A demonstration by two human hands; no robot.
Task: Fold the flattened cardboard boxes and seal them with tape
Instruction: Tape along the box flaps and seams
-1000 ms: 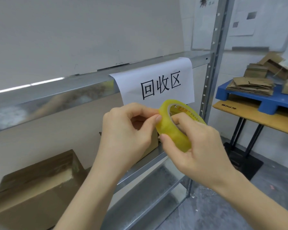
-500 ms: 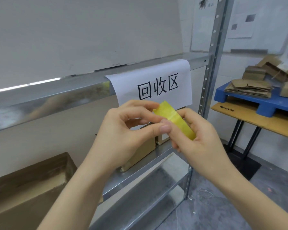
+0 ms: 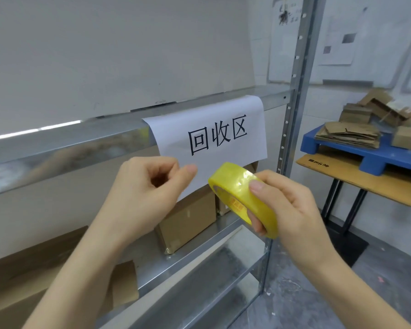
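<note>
The left hand (image 3: 140, 193), fingers curled with thumb on forefinger, whether pinching anything I cannot tell, hangs just beside the glossy, translucent yellow tape roll (image 3: 244, 198) gripped by the right hand (image 3: 292, 210), both partly hiding a brown box (image 3: 188, 219) on the metal shelf (image 3: 199, 248) under a paper sign (image 3: 211, 136), with flattened cardboard boxes (image 3: 349, 136) stacked on a blue pallet (image 3: 342, 153) beyond.

Two slender forearms, the left forearm (image 3: 76, 281) and the right forearm (image 3: 356, 288), are bare along all their visible length. The left grip (image 3: 138, 198) and right grip (image 3: 292, 210) are bare too, with long fingers and short, rounded nails; the right thumbnail (image 3: 255, 186) shows plainly
</note>
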